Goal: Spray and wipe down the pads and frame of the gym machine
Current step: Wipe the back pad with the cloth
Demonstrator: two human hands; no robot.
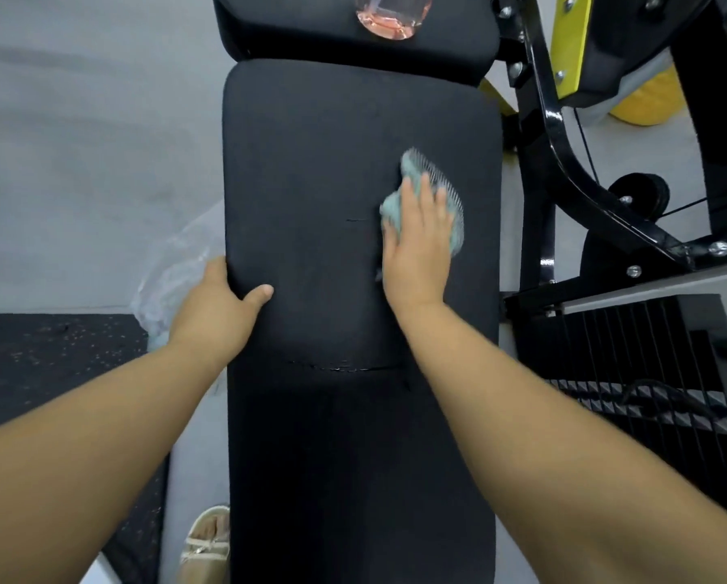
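Closest to the lens were the two bare forearms, coming in from the bottom corners on either side of the long pad [353, 457]. Far left, a sandalled foot [208, 541] stood just beside the pad's near end. Higher up, something clear and crinkly, maybe a plastic bag [172, 276], was blurred just left of the left hand [222, 307]. That hand gripped the pad's left edge, thumb on top, fingers wrapped under and out of sight. Couldn't tell if it had the bag too.

Past the pad's far end sat the upper pad [302, 35], with a bottle [389, 19] of pinkish liquid standing on it, only its base showing. Right of centre, the right hand [420, 246] lay flat, fingers straight, pressing a teal cloth [410, 170] onto the long pad near its right edge. Beyond that were the black frame [557, 132] and the weight stack [648, 373].

What could go wrong, imo: the cloth was bunched and only pinned under a flat palm, so a fast stroke could slip off it or push it over the edge. Shoving the pads hard could tip that bottle. The cloth was also well apart from the frame, so that part's easy to skip.

Count: two hands, one cloth, two pads, one bottle, one foot, one bag-ish thing.
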